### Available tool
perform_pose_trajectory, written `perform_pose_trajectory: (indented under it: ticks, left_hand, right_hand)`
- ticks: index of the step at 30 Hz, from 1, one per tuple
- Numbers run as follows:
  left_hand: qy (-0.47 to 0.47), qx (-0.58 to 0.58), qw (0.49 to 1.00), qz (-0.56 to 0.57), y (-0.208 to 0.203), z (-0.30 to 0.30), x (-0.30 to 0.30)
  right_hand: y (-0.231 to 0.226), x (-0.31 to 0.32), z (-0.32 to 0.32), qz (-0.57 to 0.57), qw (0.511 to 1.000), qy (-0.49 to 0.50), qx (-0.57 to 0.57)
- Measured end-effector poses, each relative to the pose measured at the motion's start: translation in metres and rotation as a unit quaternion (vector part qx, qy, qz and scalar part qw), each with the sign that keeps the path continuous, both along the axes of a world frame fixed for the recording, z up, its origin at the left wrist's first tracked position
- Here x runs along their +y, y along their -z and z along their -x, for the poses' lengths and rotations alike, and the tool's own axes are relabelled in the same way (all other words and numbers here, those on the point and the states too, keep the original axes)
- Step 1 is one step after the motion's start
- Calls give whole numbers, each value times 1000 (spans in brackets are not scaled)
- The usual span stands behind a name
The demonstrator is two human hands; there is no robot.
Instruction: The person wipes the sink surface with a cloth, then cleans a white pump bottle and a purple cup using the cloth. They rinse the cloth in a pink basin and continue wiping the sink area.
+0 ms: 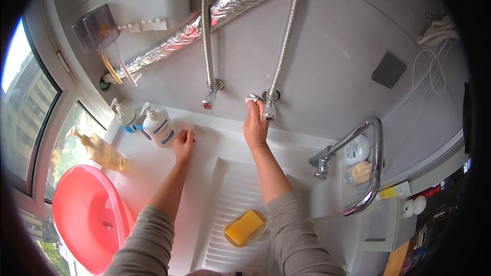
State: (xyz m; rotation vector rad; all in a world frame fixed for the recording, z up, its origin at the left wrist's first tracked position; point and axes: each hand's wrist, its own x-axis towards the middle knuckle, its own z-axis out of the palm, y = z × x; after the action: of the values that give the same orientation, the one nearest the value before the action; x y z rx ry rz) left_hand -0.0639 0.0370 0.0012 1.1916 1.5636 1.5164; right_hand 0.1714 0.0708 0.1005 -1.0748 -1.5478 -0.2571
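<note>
While the right hand point(255, 129) works high at the centre of the frame, its fingers are pinching a small white wad point(251, 98) against the grey wall point(337, 66), right beside a chrome valve point(269, 110) with a braided hose point(287, 36) running up from it. That wad sits upper centre, poking out past the fingertips! Over to the left of centre, the left hand point(184, 145) hangs above the white sink point(197, 186), fingers curled loosely inward; whether they're pressed on anything, I can't tell. Just beside it stands a white pump bottle point(159, 129), with a clear-and-blue pump bottle point(128, 117) further left and an amber pump bottle point(105, 153) tilted below them. Lower left, a pink basin point(76, 220) leans on its side. Bottom centre, between the two forearms, a yellow sponge point(245, 227) lies in a clear dish on the ridged washboard point(235, 181), and over at the right, a chrome faucet point(377, 158) arches broadly.
</note>
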Motion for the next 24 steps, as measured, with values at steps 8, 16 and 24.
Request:
perform_pose_trajectory:
  ticks: [8,16,24]
  left_hand:
    - [2,17,1000,-19,-3,-7,0]
    - [-9,6,1000,-18,-2,-1,0]
    - [-6,20,1000,-13,-10,1,-5]
  right_hand:
    - [54,2,27,124,974,-71,-174]
    - [16,23,54,49,966,-94,-236]
    - [53,14,43,193,947,-152,-208]
